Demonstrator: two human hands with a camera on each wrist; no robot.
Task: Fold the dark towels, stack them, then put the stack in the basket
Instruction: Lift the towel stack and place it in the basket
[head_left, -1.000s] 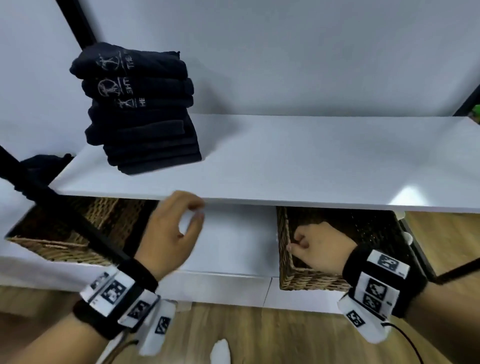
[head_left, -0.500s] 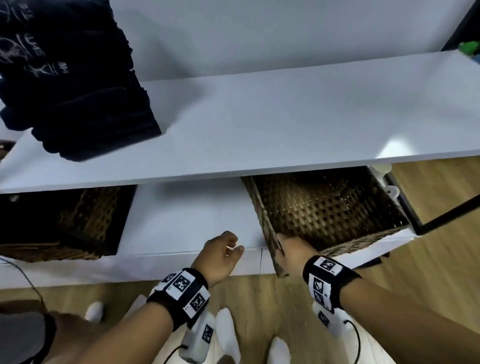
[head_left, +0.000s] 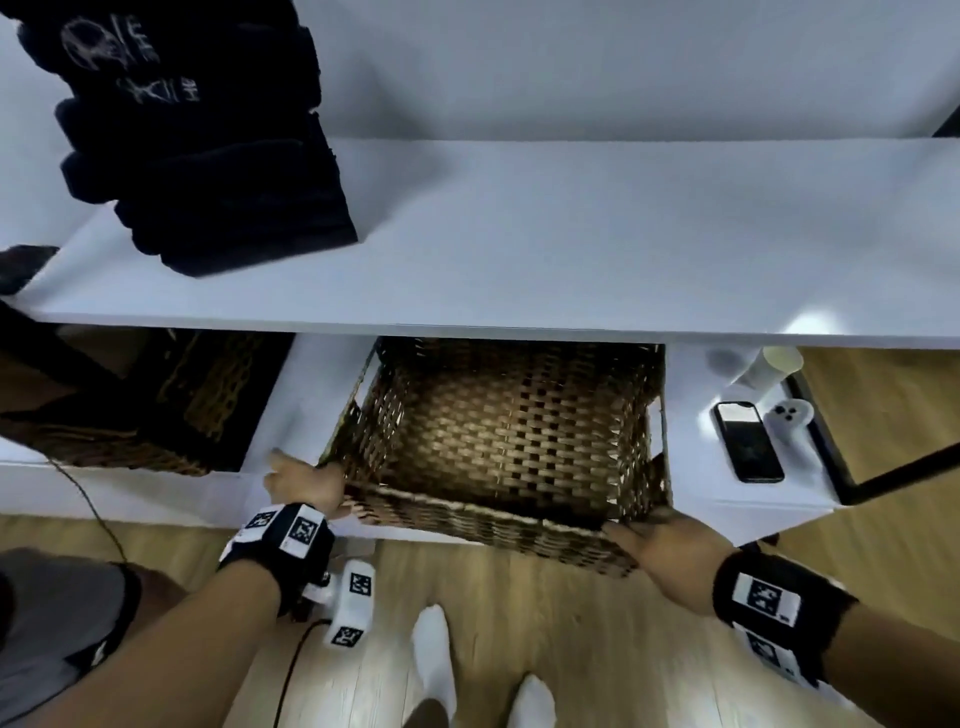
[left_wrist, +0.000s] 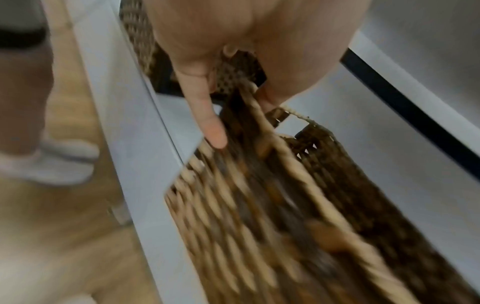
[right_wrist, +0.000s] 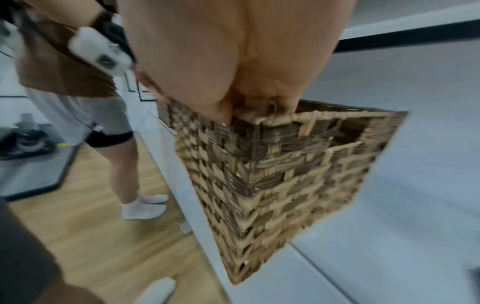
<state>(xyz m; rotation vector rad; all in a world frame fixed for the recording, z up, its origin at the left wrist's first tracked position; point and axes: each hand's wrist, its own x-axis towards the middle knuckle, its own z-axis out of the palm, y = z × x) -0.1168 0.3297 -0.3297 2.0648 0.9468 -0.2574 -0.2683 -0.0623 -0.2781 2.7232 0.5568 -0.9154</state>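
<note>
1. Basket, woven wicker, sits on the lower shelf under the white tabletop, at 6 o'clock in the head view; its front edge overhangs the shelf front. Nothing in it.
2. Left hand is at the basket's near-left corner, 8 o'clock. The left wrist view shows the thumb inside the rim and fingers lying down the outer wall, so it pinches the rim.
3. Right hand is at the near-right corner, 4 o'clock. The right wrist view shows fingertips hooked over the rim and thumb pressed on the front wall. Curled, gripping the basket.
4. Towel stack, dark and folded with several layers, stands on the tabletop at 10 o'clock, well apart from both hands. Not yet in the basket.
5. Judged step: basket being positioned for loading; folding and stacking look done.
6. Risk: corner-only rim grips on flexible wicker, so a jerk could twist or tip the basket off the shelf lip.
7. Risk: the tabletop edge overhangs the basket's back half, so a straight lift would catch the rim.
8. Risk: the stack is tall and leans slightly, so a one-sided grab could spill the layers.
9. Phone, controller and paper cup sit on the shelf at 3 o'clock, near the basket's right wall; a sideways swing could knock them.
10. Second basket at 9 o'clock is untouched.
</note>
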